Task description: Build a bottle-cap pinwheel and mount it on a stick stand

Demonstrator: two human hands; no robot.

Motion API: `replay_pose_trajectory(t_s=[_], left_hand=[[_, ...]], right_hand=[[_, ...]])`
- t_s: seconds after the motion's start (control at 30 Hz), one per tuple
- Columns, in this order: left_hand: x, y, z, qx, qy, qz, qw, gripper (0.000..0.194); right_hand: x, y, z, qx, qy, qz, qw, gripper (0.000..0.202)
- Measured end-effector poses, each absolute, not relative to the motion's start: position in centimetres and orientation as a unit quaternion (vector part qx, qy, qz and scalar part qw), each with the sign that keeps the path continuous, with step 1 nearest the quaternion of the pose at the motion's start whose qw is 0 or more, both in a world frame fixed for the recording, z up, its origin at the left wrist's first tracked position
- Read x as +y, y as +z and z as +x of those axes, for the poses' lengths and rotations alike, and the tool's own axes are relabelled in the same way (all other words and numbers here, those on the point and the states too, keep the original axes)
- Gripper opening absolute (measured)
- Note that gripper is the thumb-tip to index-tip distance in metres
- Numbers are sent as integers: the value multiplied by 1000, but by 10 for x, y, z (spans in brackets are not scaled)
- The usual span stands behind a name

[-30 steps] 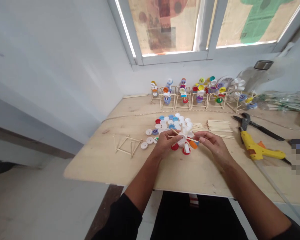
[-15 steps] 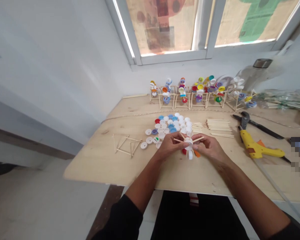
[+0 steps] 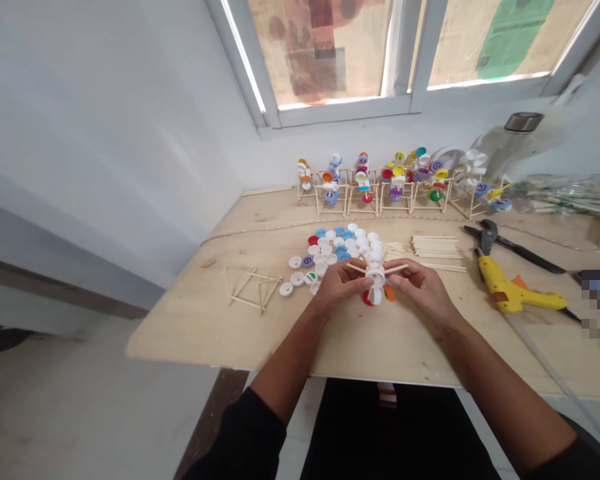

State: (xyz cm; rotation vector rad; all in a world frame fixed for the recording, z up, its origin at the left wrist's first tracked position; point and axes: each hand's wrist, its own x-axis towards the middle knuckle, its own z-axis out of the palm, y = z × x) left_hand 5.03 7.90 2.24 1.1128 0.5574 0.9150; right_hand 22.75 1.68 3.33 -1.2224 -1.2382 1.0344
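Observation:
Between my two hands is a small wheel (image 3: 375, 276) made of wooden sticks and bottle caps, mostly white, with a red cap (image 3: 367, 298) and an orange cap (image 3: 389, 292) low on it. My left hand (image 3: 341, 285) is closed on its left side, thumb against the caps. My right hand (image 3: 423, 288) pinches its right side near a stick that points right. Fingers partly hide the sticks. Just behind lies a pile of loose bottle caps (image 3: 325, 249), mainly white and blue. An open frame of sticks (image 3: 247, 303) rests to the left.
Several finished cap wheels on stick frames (image 3: 363, 190) line the back. At right are a stack of sticks (image 3: 435, 247), a yellow glue gun (image 3: 517, 287) and black-handled pliers (image 3: 520, 252). A twisted cord (image 3: 260, 228) crosses the wooden table (image 3: 190, 327).
The wheel has turned and tilted a little between my hands, so its red and orange caps show more. My right thumb has shifted away from the middle white cap.

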Motion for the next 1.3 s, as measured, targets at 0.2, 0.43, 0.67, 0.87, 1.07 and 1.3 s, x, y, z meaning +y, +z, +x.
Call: replay_pose_trajectory(t_s=[0.2, 0.43, 0.67, 0.87, 1.07, 1.3], left_hand=[[92, 22, 42, 232, 528, 385, 721, 32], [92, 23, 42, 232, 526, 370, 730, 31], [89, 21, 44, 252, 501, 381, 735, 33], [85, 23, 47, 256, 493, 377, 741, 33], [87, 21, 48, 253, 496, 386, 736, 35], [87, 20, 46, 244, 482, 416, 731, 34]], right_hand=[[23, 27, 244, -485, 301, -590, 571, 31], [27, 4, 249, -632, 86, -678, 365, 23], [25, 3, 239, -723, -1, -651, 233, 25], [25, 3, 238, -717, -5, -657, 233, 21], [26, 3, 243, -655, 72, -666, 349, 24], [27, 16, 247, -557, 204, -661, 459, 37]])
